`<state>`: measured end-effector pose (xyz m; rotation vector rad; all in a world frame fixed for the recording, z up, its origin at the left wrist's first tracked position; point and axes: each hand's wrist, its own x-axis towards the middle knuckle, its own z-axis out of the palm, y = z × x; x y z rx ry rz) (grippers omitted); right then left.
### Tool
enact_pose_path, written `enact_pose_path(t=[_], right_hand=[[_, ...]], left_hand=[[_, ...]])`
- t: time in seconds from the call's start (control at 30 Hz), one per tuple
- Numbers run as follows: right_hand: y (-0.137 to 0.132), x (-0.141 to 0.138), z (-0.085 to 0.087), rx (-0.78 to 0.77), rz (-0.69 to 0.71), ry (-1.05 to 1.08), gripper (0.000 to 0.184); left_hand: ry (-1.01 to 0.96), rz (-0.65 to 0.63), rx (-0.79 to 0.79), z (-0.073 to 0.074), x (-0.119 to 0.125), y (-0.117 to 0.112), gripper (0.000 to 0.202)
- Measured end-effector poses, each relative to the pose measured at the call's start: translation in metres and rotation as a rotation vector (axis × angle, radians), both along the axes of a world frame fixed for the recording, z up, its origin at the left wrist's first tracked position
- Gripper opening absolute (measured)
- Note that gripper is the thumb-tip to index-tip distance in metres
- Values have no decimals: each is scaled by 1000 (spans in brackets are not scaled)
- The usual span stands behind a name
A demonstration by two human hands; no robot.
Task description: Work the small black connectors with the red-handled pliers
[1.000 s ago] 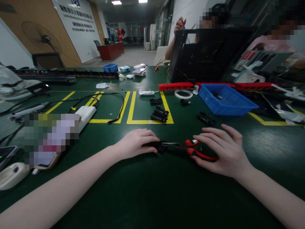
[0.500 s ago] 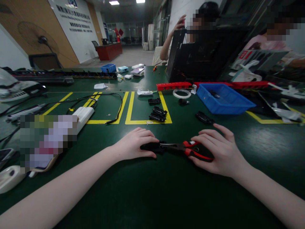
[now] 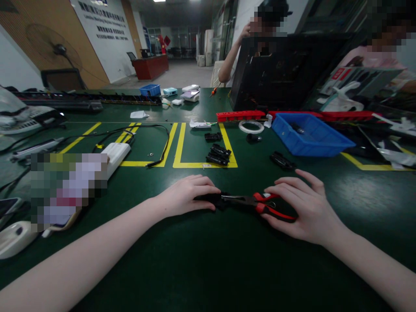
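Note:
My left hand (image 3: 193,193) is closed around a small black plastic part (image 3: 212,199), with much of the part hidden under the fingers. My right hand (image 3: 300,208) grips red-and-black handled long-nose pliers (image 3: 260,202) by the handles, its index finger raised off them. The pliers' jaws point left and meet the black part; whether they pinch it I cannot tell. Just beyond my right hand lies a similar black part (image 3: 282,160). Several more black parts (image 3: 218,154) lie inside a yellow-taped square farther off.
A blue bin (image 3: 312,138) with dark pieces stands at the right, beside a tape roll (image 3: 251,126) and a red strip (image 3: 240,115). At the left are a phone (image 3: 69,190), a white box (image 3: 117,156) and a black cable (image 3: 167,147). People sit across the table behind a black panel (image 3: 279,73).
The whole view has shifted slightly, so the table things appear a little to the right. Both hands keep their holds on the black part and the pliers.

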<state>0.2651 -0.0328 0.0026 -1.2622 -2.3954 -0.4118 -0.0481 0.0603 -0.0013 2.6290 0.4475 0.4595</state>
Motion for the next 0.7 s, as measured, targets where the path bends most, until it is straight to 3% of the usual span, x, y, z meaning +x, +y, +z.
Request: enact_pose_path(t=[0.43,0.7], right_hand=[[-2,0,0,123,3,-59,44],[-2,-3,3,73,-35,-66,42]], left_hand=[[26,-4,-6,-1,0,0,35],[26,7,-25,-1,-1,-1,34]])
